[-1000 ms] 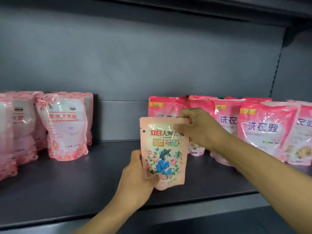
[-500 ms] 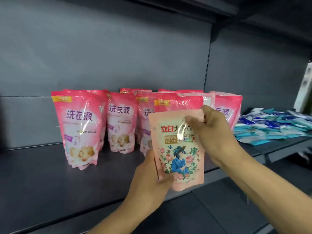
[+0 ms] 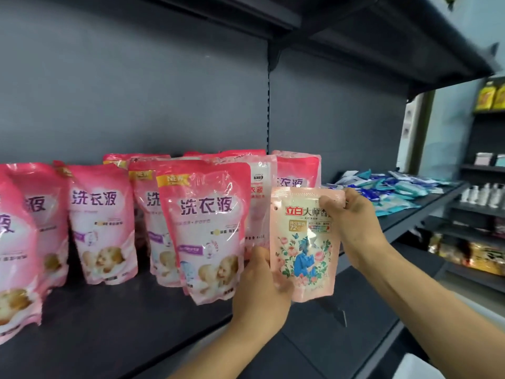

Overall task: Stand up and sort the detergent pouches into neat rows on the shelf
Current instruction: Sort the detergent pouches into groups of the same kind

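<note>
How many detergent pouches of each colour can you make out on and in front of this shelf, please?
Bright pink pouches: 8, counting those partly hidden behind others
Pale pink-and-white pouch: 1
Peach floral pouch: 1
Total: 10

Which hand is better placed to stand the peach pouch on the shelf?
Left hand, probably: it grips the peach pouch at its base, nearest the shelf. The right hand only pinches the top corner.
</note>
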A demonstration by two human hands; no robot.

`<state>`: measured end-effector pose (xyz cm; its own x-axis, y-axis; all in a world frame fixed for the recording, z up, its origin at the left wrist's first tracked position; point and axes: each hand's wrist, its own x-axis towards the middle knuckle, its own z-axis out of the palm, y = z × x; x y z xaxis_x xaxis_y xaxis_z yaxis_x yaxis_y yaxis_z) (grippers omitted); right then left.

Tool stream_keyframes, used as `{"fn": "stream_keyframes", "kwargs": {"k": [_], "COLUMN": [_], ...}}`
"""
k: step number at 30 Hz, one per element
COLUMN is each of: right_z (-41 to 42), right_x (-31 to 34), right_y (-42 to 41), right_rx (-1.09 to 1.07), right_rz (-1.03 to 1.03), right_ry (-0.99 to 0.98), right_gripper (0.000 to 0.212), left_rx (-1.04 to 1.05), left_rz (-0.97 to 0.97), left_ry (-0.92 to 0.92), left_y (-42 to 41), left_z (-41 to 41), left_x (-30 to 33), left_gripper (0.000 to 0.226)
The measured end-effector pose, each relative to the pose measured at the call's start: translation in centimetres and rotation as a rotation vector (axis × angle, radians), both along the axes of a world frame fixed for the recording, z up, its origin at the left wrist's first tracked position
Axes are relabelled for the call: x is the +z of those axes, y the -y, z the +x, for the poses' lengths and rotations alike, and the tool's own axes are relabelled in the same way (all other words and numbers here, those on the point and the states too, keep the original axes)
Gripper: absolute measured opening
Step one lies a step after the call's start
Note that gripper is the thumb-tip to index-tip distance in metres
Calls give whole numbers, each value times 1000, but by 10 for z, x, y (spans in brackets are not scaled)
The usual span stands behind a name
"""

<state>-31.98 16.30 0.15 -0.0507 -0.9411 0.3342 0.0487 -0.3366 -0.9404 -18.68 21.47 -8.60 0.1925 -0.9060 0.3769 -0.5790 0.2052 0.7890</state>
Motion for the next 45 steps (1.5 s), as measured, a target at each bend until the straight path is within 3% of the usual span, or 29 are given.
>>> {"fn": "stream_keyframes", "kwargs": {"k": [8,19,26,29,30,32,35,40,43,45], "right_z": [-23,-67,-65,-67,-68,-72,-67,-21,22,47], "right_x": [-2,-8,-17,-18,-17,-14,4,33,40,43], "right_y": [77,156,169,166,164,162,147,112,109,116], "right_rx": [62,124,152,158,167,127,-20,43,153,143], "right_rz": [5,-21,-101,-129,-139,-213,-513,-848,-793,-638], "right_ry": [-6,14,3,-15,-37,-155,-379,-533,-648,-687], "right_gripper": [8,13,18,8,14,46,70,52,38,35], "left_rx": [97,251,316,335,341,358,387,393,384,372], "left_rz": [2,18,-15,-25,-31,-43,-37,-40,-58,-52], "left_ry": [6,6,67,86,92,100,105,100,103,104], "left_y": [59,86,84,81,80,79,76,69,63,58], "left_z": [-29,-66,-59,-53,-50,-46,-39,-29,-25,-21], "left_x": [0,3,6,11,12,13,16,20,23,23], "left_gripper": [23,50,45,45,45,45,48,53,52,52]}}
